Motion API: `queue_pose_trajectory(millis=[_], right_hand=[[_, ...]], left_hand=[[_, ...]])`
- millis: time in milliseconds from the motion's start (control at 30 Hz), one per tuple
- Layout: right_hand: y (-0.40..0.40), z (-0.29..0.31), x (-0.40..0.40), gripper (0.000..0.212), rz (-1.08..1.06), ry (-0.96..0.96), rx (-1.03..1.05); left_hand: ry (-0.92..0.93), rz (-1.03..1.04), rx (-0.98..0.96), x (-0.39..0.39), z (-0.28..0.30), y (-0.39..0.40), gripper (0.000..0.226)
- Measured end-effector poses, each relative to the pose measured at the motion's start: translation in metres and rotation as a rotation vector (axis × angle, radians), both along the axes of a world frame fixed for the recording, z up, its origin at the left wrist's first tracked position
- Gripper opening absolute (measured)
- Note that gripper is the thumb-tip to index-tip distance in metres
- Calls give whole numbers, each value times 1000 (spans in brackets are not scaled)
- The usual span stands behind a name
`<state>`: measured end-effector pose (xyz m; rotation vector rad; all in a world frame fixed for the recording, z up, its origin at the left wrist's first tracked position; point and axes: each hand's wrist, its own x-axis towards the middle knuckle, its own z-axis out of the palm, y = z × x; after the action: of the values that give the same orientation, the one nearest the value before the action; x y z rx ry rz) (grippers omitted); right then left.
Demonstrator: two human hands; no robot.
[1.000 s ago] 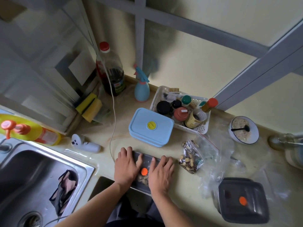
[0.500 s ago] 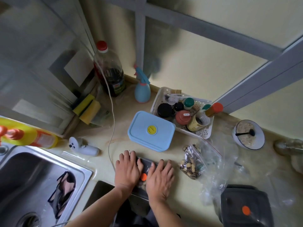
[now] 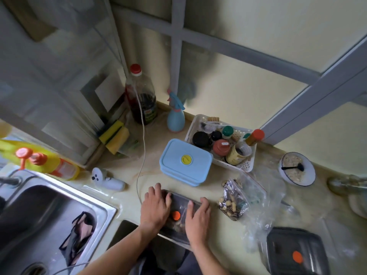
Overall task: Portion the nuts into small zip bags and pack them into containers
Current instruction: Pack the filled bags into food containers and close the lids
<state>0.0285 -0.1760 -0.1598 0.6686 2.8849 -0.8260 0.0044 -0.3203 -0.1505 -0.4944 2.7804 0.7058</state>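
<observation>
A dark clear-lidded container point(image 3: 179, 203) with an orange valve sits at the counter's front edge, nuts showing through its lid. My left hand point(image 3: 155, 206) presses flat on the lid's left side. My right hand point(image 3: 197, 217) presses flat on its right side, fingers spread. To the right lies a small zip bag of nuts point(image 3: 232, 203) beside loose clear bags point(image 3: 258, 197). A second dark container point(image 3: 296, 253) with an orange valve stands at the lower right. A blue lidded container point(image 3: 185, 161) sits behind my hands.
A steel sink point(image 3: 39, 215) fills the lower left, with a yellow soap bottle point(image 3: 39, 161) behind it. A white basket of jars point(image 3: 246, 165), a blue spray bottle point(image 3: 175, 116), a dark bottle point(image 3: 142, 100), sponges point(image 3: 115, 135) and a bowl of oats point(image 3: 296, 168) line the back. A white controller point(image 3: 107, 178) lies by the sink.
Both hands stay flat on the dark container's lid; they have shifted slightly apart so more of the lid shows between them. The camera has moved a little.
</observation>
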Motion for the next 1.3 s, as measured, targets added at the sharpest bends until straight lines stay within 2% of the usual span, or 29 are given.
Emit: queue_pose_trajectory(millis=[67, 167, 233, 333, 500, 600, 667, 767, 967, 1200, 1300], right_hand=[[7, 4, 10, 40, -171, -22, -177], [11, 4, 29, 39, -281, -97, -249], [6, 7, 35, 35, -341, -76, -288], [-2, 15, 39, 30, -449, -20, -306], [-7, 43, 31, 26, -563, 181, -359], [-8, 64, 10, 29, -554, 255, -366], [-10, 76, 0, 26, -534, 250, -361], [-16, 76, 2, 25, -488, 180, -338], [-19, 43, 13, 23, -389, -105, -383], [-19, 39, 0, 16, -313, -108, -480], [-10, 42, -4, 11, -286, -101, -497]], left_hand=[[-47, 209, 48, 8, 4, -7, 36], [-87, 198, 148, 24, 4, -14, 33], [-24, 176, 227, 31, 8, -15, 26], [111, 185, 246, 38, 26, -14, 24], [302, 250, 332, 41, 67, -7, 26], [375, 280, 371, 28, 83, -7, 21], [360, 297, 375, 18, 85, -9, 18], [254, 321, 362, 18, 73, -17, 16], [-25, 269, 384, 25, 40, -37, 12], [103, 280, 492, 11, 40, -34, 14], [99, 290, 372, 9, 35, -25, 37]])
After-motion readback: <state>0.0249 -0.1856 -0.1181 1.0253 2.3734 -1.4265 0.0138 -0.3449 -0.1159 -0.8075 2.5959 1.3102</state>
